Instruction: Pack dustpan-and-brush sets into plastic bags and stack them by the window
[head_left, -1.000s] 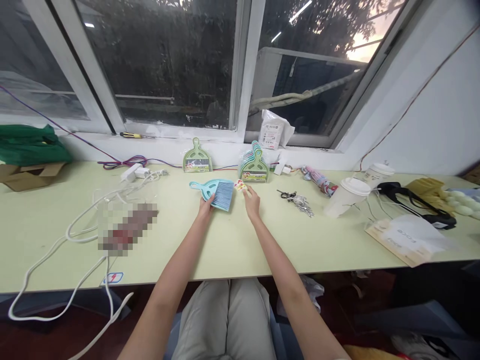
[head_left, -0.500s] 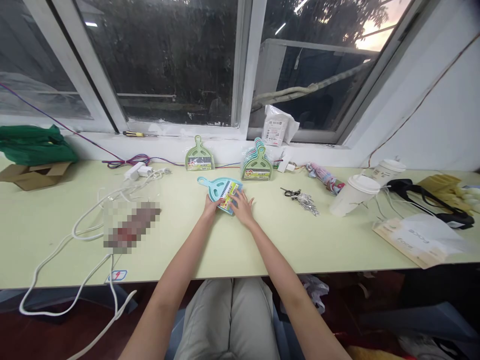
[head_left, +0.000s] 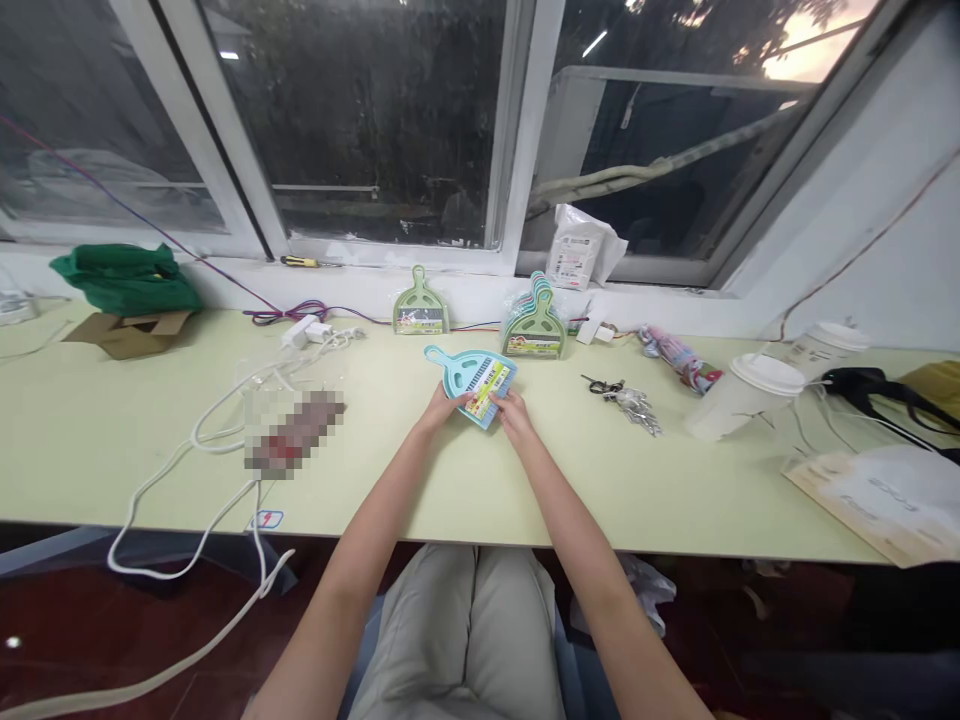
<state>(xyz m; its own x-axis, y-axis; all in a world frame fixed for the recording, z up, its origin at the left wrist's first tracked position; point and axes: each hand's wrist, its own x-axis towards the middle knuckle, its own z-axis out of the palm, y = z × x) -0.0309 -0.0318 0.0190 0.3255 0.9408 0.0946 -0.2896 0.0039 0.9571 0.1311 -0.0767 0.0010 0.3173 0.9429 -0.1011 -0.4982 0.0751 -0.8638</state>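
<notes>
A light blue dustpan with a small brush and a printed yellow label is held tilted over the table, its handle pointing up and left. My left hand grips its lower left edge, thumb over the front. On the right side, my right hand is closed on the brush-end edge, with the thumb near the label. Beyond them, a green dustpan in clear wrap leans upright against the wall. To its right stands a stack of similar dustpans, a green one in front.
At left, white cables run over the table edge near a pixelated object and a cardboard box. At right lie keys, a folded umbrella, paper cups and a paper bag.
My right hand has slid from lying over the label to gripping the dustpan's right edge, uncovering the label. The whole view has shifted left, so things appear farther right.
</notes>
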